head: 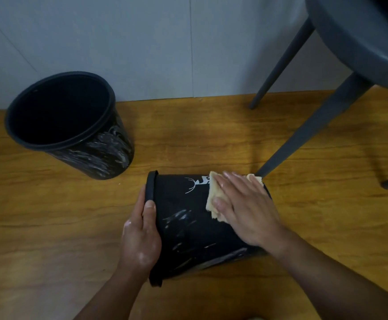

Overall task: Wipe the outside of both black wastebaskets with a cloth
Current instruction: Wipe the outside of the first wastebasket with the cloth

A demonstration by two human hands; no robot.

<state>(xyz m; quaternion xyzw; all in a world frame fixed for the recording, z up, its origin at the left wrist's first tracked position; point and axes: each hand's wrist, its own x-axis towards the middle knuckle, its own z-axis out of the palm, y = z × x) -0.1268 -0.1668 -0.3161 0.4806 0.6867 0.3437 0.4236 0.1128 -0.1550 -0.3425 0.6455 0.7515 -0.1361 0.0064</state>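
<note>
One black wastebasket point(188, 227) lies on its side on the wooden floor, rim to the left, with a white deer print and whitish smears on its wall. My left hand point(142, 236) grips its rim, thumb over the outside. My right hand point(246, 209) lies flat with straight fingers on a beige cloth point(212, 195), pressing it against the basket's wall near the base. A second black wastebasket point(73, 125) stands upright to the far left, its side streaked with white marks.
A dark grey chair point(359, 42) stands at the upper right; one leg point(308, 135) comes down to the floor right behind the lying basket. A grey wall point(165, 42) runs along the back. Wooden floor point(50, 227) surrounds both baskets.
</note>
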